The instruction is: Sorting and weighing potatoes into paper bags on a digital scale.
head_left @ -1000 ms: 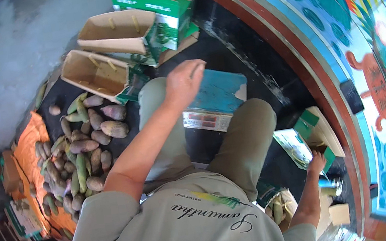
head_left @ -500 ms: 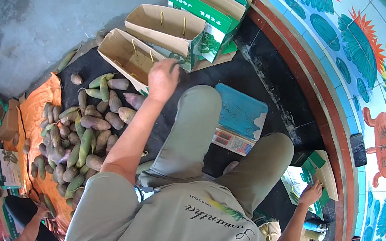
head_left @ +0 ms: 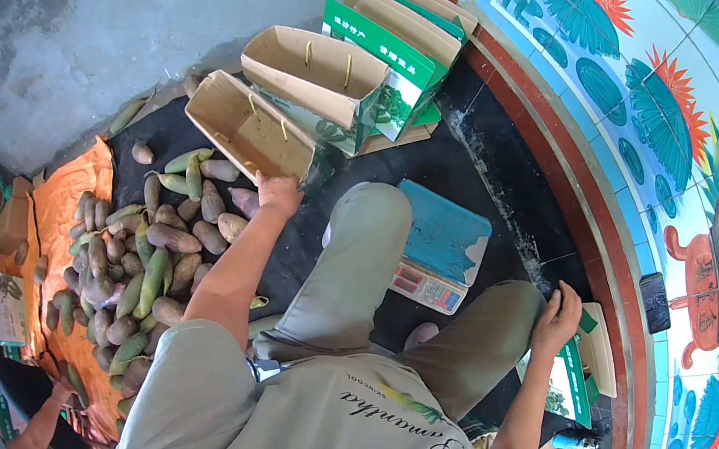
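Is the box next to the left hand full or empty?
Empty, as far as it shows: the cardboard box by the left hand is open on top, with bare brown insides and yellow handles.

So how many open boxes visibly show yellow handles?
2: the front box at the left hand, and the neighbouring box just right of it. Handles may be hidden on the green-panelled box beyond.

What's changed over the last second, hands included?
The left hand moved leftward from above the blue-topped scale to the near end of the row's leftmost open carton, touching its rim. The right hand came off the green-and-white box and now sits open beside the right knee. The root-vegetable pile and scale look unmoved.
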A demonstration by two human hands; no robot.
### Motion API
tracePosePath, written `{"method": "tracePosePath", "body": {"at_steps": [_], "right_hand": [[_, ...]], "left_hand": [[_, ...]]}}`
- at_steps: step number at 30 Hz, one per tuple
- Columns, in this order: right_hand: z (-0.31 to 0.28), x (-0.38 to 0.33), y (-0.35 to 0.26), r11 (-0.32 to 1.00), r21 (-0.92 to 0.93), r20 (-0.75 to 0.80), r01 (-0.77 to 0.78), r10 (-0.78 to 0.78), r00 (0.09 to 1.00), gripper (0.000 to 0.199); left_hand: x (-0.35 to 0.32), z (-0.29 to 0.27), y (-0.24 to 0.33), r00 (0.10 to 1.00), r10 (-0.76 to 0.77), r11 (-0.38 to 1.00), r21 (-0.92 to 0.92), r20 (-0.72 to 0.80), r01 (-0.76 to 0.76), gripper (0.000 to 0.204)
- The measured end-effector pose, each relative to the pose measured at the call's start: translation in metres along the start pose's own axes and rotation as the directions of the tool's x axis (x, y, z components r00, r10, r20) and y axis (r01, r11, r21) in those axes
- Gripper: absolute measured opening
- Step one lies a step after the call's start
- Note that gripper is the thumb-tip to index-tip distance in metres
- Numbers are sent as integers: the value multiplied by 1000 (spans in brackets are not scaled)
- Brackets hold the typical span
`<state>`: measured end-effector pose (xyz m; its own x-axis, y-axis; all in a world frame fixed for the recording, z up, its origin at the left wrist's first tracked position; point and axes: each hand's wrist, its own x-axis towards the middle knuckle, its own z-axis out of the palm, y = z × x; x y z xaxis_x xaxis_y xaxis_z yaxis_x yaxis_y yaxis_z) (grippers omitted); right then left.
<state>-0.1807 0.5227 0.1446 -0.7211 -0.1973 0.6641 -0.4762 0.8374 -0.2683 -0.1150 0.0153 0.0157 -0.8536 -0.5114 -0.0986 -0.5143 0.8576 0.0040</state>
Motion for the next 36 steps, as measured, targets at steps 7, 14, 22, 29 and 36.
{"method": "tracePosePath", "body": {"at_steps": [7, 14, 22, 29, 36], "right_hand": [[18, 6, -42, 986, 23, 77, 166, -167, 983, 16], [24, 5, -38, 988, 32, 129, 153, -156, 979, 13], [31, 2, -39, 994, 54, 128, 97, -104, 986, 10], [38, 2, -36, 992, 48, 122, 115, -120, 985, 10], [39, 1, -35, 993, 70, 118, 93, -101, 988, 11]], "left_hand": [[-7, 20, -10, 999, -35, 997, -72, 37, 38, 22], [-2, -19, -42, 957, -83, 992, -114, -279, 52, 20], [-11, -116, -87, 781, -378, 900, -395, -497, 185, 34], [-44, -190, -84, 573, -566, 740, -671, -593, 36, 38], [-92, -275, -1, 657, -429, 671, -706, -620, -228, 37]]}}
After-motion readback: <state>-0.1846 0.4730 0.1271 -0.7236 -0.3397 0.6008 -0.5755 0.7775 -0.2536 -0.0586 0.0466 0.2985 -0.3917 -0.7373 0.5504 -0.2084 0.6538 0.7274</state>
